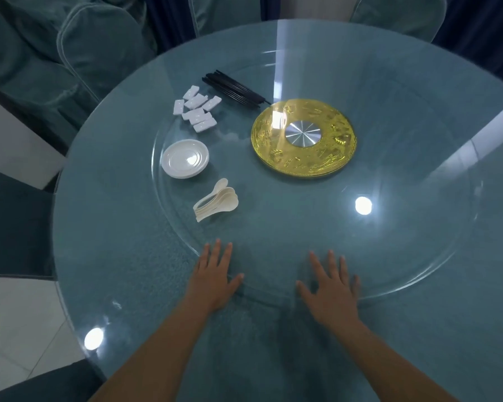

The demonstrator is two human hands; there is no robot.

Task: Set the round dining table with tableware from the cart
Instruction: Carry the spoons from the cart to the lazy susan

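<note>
Both the left hand (215, 275) and right hand (333, 288) lie flat, fingers spread, holding nothing. Beyond the left fingertips: soup spoons (217, 200), stacked saucers (185, 158), apparently chopstick rests (197, 108), chopsticks (234, 89), all grouped, undistributed. No places set.

Two bare forearms come into view from the bottom edge, each ending in a bare hand. No sleeve shows on either arm up to where the picture cuts them off. The left hand (215, 274) has no ring, watch or band at the wrist or on the fingers. The right hand (331, 288) is likewise plain, without glove or jewellery. The fingernails look short and unpainted, though blur softens them.
</note>
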